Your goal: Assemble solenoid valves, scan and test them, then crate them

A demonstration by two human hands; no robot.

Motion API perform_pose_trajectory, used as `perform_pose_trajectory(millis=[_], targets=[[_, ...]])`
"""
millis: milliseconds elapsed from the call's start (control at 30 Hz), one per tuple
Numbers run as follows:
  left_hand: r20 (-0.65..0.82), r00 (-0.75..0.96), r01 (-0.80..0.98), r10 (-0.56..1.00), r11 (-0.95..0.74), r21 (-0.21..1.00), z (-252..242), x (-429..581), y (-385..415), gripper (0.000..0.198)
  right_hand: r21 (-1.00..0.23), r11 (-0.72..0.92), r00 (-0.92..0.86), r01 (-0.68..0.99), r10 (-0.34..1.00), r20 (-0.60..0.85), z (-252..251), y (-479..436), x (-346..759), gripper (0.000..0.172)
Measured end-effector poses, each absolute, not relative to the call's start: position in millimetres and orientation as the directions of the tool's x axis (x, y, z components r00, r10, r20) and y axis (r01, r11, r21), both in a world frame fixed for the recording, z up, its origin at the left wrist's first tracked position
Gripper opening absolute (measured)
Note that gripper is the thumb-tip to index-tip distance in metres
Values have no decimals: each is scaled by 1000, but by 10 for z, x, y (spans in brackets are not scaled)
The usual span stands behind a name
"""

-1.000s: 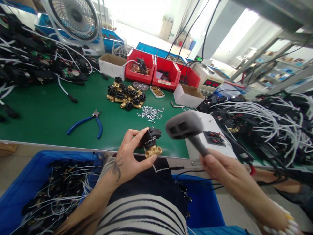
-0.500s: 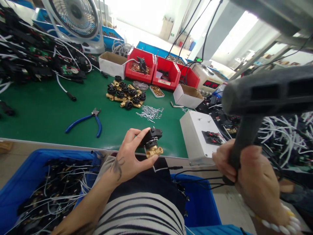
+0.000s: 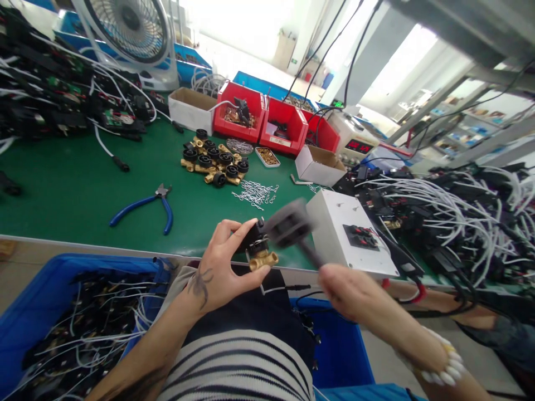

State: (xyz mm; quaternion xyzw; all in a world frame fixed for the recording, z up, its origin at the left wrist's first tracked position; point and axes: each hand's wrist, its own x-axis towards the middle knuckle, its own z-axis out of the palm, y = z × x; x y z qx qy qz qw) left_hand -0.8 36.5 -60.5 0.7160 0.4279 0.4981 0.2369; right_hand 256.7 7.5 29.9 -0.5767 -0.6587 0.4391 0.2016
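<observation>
My left hand [image 3: 225, 267] grips a valve assembly [image 3: 263, 259] with a brass body and a black top, held at the front edge of the green table. My right hand [image 3: 351, 292] is wrapped round the handle of a dark hammer [image 3: 291, 223]. The hammer's blurred head is at the right side of the black top; whether they touch cannot be made out. Behind the valve lie a pile of metal clips [image 3: 256, 192] and a cluster of brass fittings with black caps [image 3: 215, 159]. Blue-handled pliers [image 3: 144, 209] rest open to the left.
A white switch box [image 3: 334, 223] stands right of the hammer. Red bins [image 3: 284, 125] and a fan [image 3: 129, 33] are at the back. Cabled parts are heaped on both sides. Blue crates [image 3: 54, 270] sit below the table edge. Another person's arm [image 3: 443, 303] is at the right.
My right hand has swung the hammer down and left, from high on the right to beside the valve assembly. My left hand has barely moved. Another person's arm now shows more at the right.
</observation>
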Motion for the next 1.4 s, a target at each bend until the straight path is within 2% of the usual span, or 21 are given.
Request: perform_pose_trajectory(millis=[67,100,233,267,300,367,400,433,467,567,600,667,767,800,933,1000,1100,1167,1267,1333,1400], targets=[[495,128,354,860,-506,787,-609,-11,368,64,-761,-107,-265,640,898,-350,315,99,2572,63],[492,131,352,861,-504,789,-611,-10,371,64,-789,-111,-239,604,919,-312,344,104,2578,63],[543,145,394,827,-551,735,-609,4,380,63,-947,60,-52,316,998,46,417,91,2572,60],[549,147,400,823,-557,728,-605,7,378,62,-951,61,-65,302,997,43,398,88,2561,61],[545,149,402,825,-554,729,-600,9,375,62,-940,19,-113,341,993,-21,369,87,2551,61],[517,150,402,843,-530,747,-590,9,367,63,-854,-91,-238,512,940,-244,317,89,2542,62],[503,148,401,851,-517,757,-587,8,364,63,-803,-102,-272,588,909,-315,310,90,2545,62],[498,145,399,855,-512,761,-584,8,363,63,-779,-89,-280,621,903,-326,319,90,2552,62],[498,146,399,855,-512,761,-583,8,363,63,-790,-67,-261,610,924,-279,343,87,2560,61],[518,157,415,841,-532,738,-582,16,373,63,-897,37,-100,441,995,-8,430,77,2553,63],[526,158,421,836,-539,730,-582,19,376,63,-905,56,-67,422,997,31,444,76,2536,64],[531,160,424,832,-544,724,-580,25,382,63,-857,55,-128,512,992,-12,443,82,2497,64],[527,159,416,835,-541,731,-577,32,386,62,-713,40,-273,700,937,-216,430,85,2482,62],[522,160,414,838,-537,735,-578,34,387,62,-711,41,-268,702,940,-211,435,81,2494,62],[518,163,412,840,-535,737,-580,40,388,63,-846,80,-130,526,991,13,453,66,2540,64],[528,157,418,835,-540,730,-578,43,388,62,-822,80,-174,564,984,-23,433,78,2525,66],[532,144,423,834,-538,729,-569,45,388,61,-681,62,-280,730,936,-215,415,100,2503,65],[527,146,419,837,-535,733,-564,45,391,61,-686,60,-254,726,949,-186,431,98,2520,63],[531,162,422,832,-545,724,-561,47,401,62,-811,72,-139,580,990,-11,443,83,2550,64],[534,162,428,830,-546,720,-564,49,407,62,-805,67,-162,590,986,-37,421,86,2537,65],[533,148,427,833,-540,726,-569,50,409,61,-708,69,-250,703,956,-156,401,96,2512,64]])
